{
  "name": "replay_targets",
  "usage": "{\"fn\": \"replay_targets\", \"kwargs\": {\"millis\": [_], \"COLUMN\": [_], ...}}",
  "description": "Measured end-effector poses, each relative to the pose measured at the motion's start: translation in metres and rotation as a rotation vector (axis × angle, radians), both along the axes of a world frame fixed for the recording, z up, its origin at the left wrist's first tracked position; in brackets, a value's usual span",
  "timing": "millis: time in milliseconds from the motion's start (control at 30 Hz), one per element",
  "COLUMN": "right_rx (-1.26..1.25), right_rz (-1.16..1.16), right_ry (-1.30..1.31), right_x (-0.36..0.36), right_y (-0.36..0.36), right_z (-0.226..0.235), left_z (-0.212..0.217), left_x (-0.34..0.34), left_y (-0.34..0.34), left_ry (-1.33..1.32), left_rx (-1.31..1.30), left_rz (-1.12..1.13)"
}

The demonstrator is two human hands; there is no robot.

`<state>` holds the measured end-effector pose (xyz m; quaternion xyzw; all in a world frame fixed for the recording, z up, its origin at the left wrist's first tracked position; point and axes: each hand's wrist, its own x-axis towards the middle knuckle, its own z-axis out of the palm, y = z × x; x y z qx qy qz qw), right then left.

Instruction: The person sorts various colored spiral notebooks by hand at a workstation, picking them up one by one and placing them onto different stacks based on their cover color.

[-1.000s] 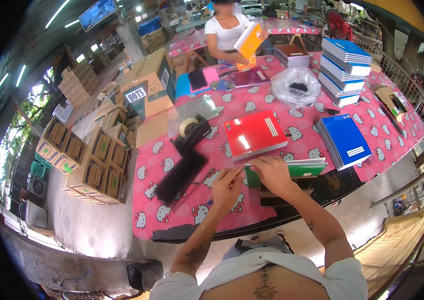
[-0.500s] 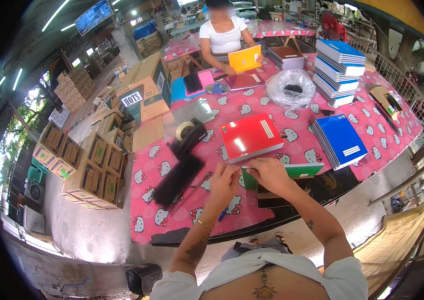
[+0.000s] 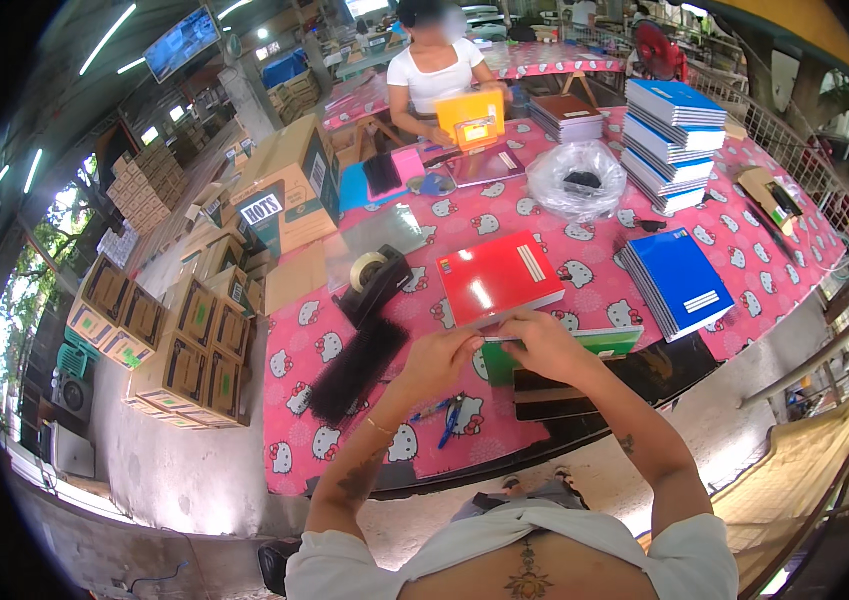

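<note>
My right hand (image 3: 546, 346) pinches the green notebook (image 3: 612, 342) below a red notebook (image 3: 500, 277); my left hand (image 3: 438, 360) curls alongside, its grip indiscernible.

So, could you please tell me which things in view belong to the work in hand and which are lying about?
Work: green notebook, gripped by the right hand; probably black binding coils, blue-handled tool.

Apparently lying about: tape dispenser, cardboard box, plastic sheet.
</note>
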<state>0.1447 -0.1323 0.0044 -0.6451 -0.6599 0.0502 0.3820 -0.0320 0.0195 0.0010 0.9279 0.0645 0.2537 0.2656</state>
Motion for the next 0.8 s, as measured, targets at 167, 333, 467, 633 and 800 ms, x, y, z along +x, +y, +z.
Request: {"fn": "replay_targets", "kwargs": {"millis": [167,333,467,633,800], "right_rx": [-0.004,-0.174,-0.06,-0.018,-0.025], "right_rz": [-0.033,-0.091,-0.18,-0.19,-0.213], "right_ry": [-0.123,-0.133,-0.188,-0.218,-0.199], "right_x": [-0.002,0.001,0.014,0.017,0.02], "right_y": [-0.013,-0.021,-0.026,-0.02,-0.022], "right_z": [0.009,0.01,-0.001,-0.007,-0.014], "left_z": [0.007,-0.002,-0.03,-0.087,-0.079], "left_x": [0.005,0.012,0.031,0.02,0.035], "left_y": [-0.006,0.001,-0.033,-0.057,-0.063], "left_ry": [-0.091,0.082,-0.01,-0.002,0.119], "left_rx": [0.062,0.184,0.564,0.556,0.559], "left_rz": [-0.02,0.009,0.34,0.469,0.478]}}
